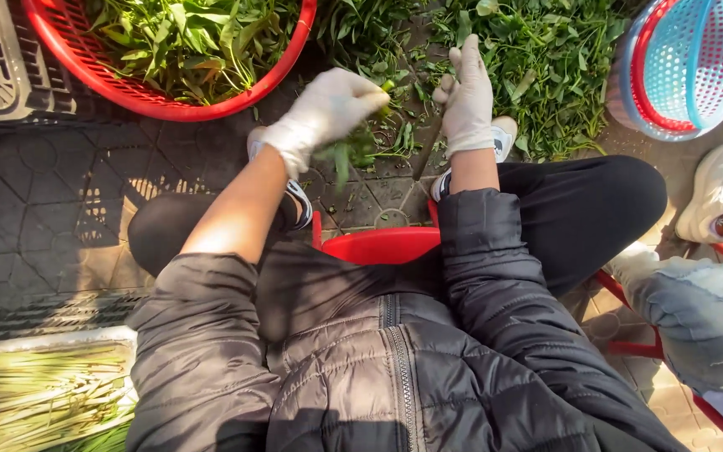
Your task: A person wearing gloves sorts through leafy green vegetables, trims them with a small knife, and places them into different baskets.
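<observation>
I see my left hand [324, 113] in a thin white glove, its fingers closed tight around a small bunch of green stems [353, 146], near the middle of the view. Some leaves hang blurred under the fist. My right hand [468, 96], also gloved, is just at 3 o'clock from it; its fingers are stretched almost straight and loosely open. A thin stalk seems to run under the palm, but I cannot tell if the hand grips it.

The floor [35, 201] is dark patterned paving in sunlight. A loose pile of leafy greens [546, 59] lies on it at 1 o'clock. At 11 o'clock stands a red plastic basket [290, 50] full of leaves, at 2 o'clock a blue and red perforated basket [688, 63]. Pale long stalks [39, 393] lie at 8 o'clock.
</observation>
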